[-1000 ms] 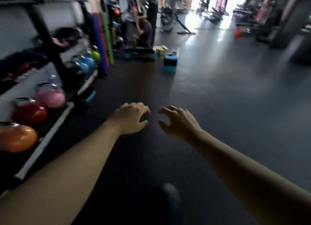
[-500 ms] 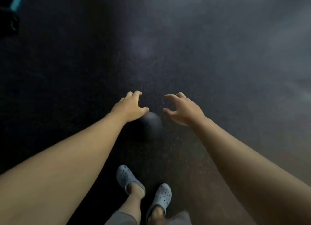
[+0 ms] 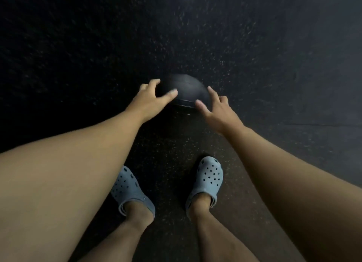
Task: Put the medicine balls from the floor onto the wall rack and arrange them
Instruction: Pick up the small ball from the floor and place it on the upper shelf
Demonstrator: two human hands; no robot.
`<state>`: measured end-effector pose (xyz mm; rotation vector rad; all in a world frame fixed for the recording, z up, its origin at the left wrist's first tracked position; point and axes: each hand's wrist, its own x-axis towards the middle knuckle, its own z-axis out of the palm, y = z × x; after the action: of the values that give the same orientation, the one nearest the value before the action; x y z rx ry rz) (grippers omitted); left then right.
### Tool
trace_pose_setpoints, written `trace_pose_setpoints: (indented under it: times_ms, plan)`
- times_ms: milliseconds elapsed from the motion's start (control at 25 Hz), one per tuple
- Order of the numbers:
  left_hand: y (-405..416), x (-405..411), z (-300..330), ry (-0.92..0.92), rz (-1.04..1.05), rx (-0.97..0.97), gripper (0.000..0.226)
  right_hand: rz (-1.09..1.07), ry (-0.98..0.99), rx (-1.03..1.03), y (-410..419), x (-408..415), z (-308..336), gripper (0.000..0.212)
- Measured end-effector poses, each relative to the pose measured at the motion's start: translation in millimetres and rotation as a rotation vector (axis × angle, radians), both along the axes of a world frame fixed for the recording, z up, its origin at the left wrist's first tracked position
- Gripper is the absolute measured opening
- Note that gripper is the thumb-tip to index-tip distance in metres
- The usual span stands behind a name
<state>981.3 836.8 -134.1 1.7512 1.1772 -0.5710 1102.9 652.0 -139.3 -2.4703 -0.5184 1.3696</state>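
A black medicine ball [image 3: 185, 89] lies on the dark speckled floor in front of my feet. My left hand [image 3: 151, 102] rests on the ball's left side, with the thumb across its near face and the fingers curled over its top edge. My right hand [image 3: 217, 109] is at the ball's right side with fingers spread, the index finger along its edge. Whether the right palm touches the ball is unclear. The wall rack is out of view.
My two feet in grey-blue clogs [image 3: 207, 178] stand on the rubber floor [image 3: 254, 56] just behind the ball. A floor seam [image 3: 323, 124] runs at the right.
The view dropped from the rack and gym hall to the floor. Both hands came down onto the ball's two sides, and my feet have moved apart.
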Motion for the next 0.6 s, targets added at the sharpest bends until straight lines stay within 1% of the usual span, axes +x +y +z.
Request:
trace_pose_setpoints:
  times_ms: [80,160,320,400,440,480,520,600]
  plan:
    - [-1.8,1.6,-32.5,-0.035,0.199,-0.057,0.085,-0.071,0.032,0.040,-0.7,-1.3,-34.7,0.081]
    - [-1.7,2.2,-56.7,-0.075,0.372,-0.093,0.087,-0.164,0.039,0.130,-1.3,-1.5,-59.2,0.086]
    - [-1.5,2.4,-79.5,-0.191,0.611,-0.161,0.091,-0.406,0.116,0.329,1.4,-5.3,-81.1,0.091]
    - [5.1,2.7,-86.7,-0.166,0.734,-0.266,0.106,-0.569,0.181,0.381,7.9,-6.6,-89.7,0.097]
    - [8.6,3.7,-88.6,-0.131,0.772,-0.340,0.115,-0.653,0.222,0.392,11.2,-5.5,-93.4,0.100]
    - [11.2,4.1,-90.2,-0.087,0.788,-0.392,0.119,-0.721,0.259,0.393,13.5,-3.8,-95.8,0.101]
    - [13.6,3.9,-91.5,-0.057,0.787,-0.425,0.114,-0.768,0.282,0.393,15.8,-2.9,-96.7,0.099]
    - [15.7,4.7,-90.7,-0.072,0.799,-0.478,0.093,-0.812,0.296,0.399,18.7,-1.9,-92.8,0.087]
